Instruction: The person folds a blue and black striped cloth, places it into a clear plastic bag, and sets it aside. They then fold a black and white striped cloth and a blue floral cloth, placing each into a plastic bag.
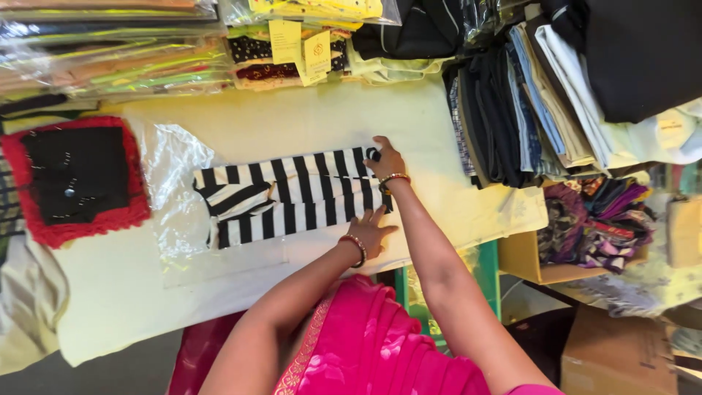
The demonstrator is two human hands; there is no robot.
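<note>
A black-and-white striped garment (292, 194) lies folded on the cream-covered table (292, 121), with its left end on a clear plastic bag (172, 219). My left hand (369, 232) rests flat on the garment's near right corner, fingers spread. At the far right corner my right hand (385, 162) pinches the fabric's edge. Both wrists wear bangles.
A red-edged black cloth (73, 179) lies at the table's left end. Packaged clothes (110, 51) are stacked along the far edge, and folded fabrics (526, 102) are piled at the right. A yellow box of coloured cloths (592, 227) and a cardboard box (618, 355) stand to the right.
</note>
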